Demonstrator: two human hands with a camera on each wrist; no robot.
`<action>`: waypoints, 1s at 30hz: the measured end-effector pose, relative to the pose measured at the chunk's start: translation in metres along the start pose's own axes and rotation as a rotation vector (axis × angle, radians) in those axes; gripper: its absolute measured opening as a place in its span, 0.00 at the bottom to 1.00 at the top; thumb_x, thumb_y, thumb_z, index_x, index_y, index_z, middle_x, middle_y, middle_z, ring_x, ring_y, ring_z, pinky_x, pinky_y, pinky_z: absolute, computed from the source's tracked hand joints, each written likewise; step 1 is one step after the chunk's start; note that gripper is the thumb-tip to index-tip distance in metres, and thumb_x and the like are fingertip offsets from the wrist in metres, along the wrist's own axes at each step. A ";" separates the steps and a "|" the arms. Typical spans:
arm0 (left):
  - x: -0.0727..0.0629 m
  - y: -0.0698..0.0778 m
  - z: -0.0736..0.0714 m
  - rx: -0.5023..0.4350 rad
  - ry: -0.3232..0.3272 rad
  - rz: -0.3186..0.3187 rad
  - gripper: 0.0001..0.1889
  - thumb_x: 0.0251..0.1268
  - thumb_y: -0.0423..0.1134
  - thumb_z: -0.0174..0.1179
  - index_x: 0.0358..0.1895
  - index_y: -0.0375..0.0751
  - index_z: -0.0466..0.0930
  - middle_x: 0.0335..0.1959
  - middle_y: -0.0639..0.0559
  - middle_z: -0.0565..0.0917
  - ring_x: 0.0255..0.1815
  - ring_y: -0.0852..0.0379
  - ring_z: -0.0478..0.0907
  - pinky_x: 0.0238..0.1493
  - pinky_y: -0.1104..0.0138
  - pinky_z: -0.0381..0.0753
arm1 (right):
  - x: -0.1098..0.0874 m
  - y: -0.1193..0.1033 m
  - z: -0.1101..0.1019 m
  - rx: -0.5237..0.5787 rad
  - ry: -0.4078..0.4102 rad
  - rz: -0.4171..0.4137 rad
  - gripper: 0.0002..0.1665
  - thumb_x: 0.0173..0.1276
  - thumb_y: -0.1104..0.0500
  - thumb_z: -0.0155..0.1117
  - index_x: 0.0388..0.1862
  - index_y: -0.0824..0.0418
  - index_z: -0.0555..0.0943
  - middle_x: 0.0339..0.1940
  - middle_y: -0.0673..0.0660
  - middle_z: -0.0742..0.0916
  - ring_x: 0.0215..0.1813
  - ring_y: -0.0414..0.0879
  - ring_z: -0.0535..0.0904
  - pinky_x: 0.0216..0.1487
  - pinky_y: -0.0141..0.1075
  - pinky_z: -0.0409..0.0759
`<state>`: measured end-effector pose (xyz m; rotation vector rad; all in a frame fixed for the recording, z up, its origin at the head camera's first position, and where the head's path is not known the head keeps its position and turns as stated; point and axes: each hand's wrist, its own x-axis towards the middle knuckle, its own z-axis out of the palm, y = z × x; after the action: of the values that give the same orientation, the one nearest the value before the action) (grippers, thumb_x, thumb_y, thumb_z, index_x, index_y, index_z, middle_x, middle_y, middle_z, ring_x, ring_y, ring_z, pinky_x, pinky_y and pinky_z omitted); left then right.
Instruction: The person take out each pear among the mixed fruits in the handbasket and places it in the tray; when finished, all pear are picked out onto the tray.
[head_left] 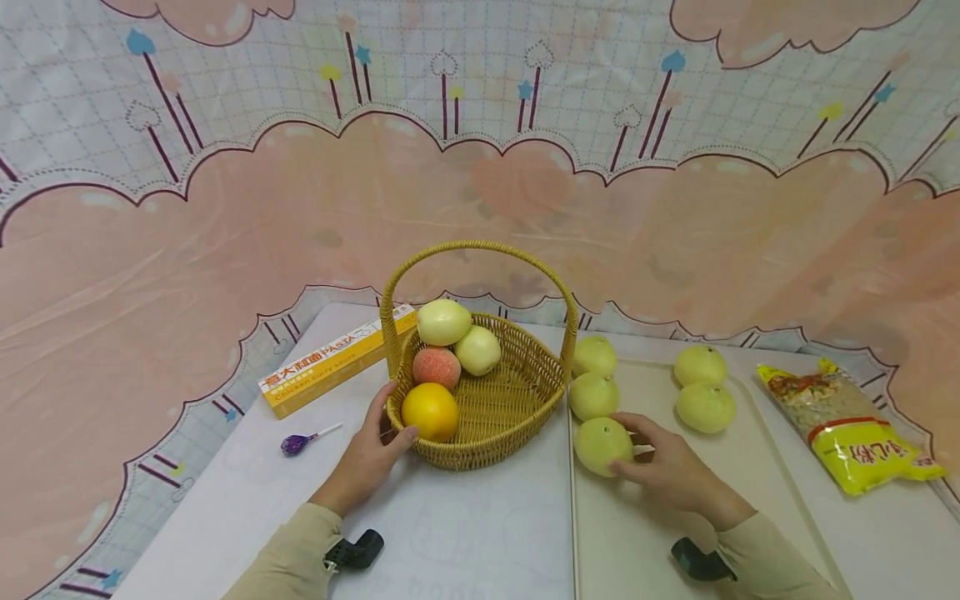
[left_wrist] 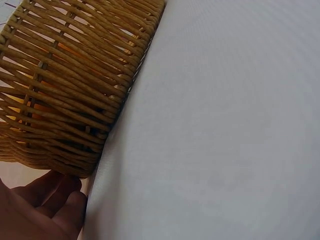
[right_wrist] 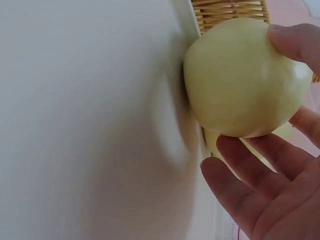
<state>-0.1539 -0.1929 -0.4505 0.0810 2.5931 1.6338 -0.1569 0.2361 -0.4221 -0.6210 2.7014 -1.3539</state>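
A wicker basket (head_left: 480,454) with a tall arched handle stands on the white table. In it lie an orange (head_left: 430,412), a reddish peach-like fruit (head_left: 437,367) and two pale green fruits (head_left: 444,322). My left hand (head_left: 369,457) holds the basket's left end, thumb near the rim beside the orange; the left wrist view shows bent fingers (left_wrist: 62,195) at its woven side. On the tray's left edge, my right hand (head_left: 667,467) grips a pale green round fruit (right_wrist: 245,75) between thumb and fingers. Two similar fruits (head_left: 594,395) sit just behind it.
A beige tray (head_left: 675,533) lies at right, with two more pale green fruits (head_left: 705,407) on its far side. Beyond it is a yellow food packet (head_left: 847,429). Left of the basket are a pasta box (head_left: 337,367) and a purple lollipop (head_left: 296,444). A patterned curtain (head_left: 480,192) hangs behind.
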 end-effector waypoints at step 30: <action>-0.001 0.003 0.000 0.002 0.005 0.000 0.41 0.74 0.51 0.57 0.81 0.53 0.41 0.75 0.31 0.59 0.71 0.35 0.64 0.72 0.45 0.61 | -0.003 0.002 -0.001 -0.031 0.000 0.066 0.40 0.67 0.52 0.71 0.72 0.67 0.67 0.67 0.70 0.75 0.58 0.60 0.79 0.52 0.47 0.82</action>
<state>-0.1525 -0.1913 -0.4475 0.0776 2.5979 1.6339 -0.1546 0.2387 -0.4235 -0.5283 2.7215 -1.2996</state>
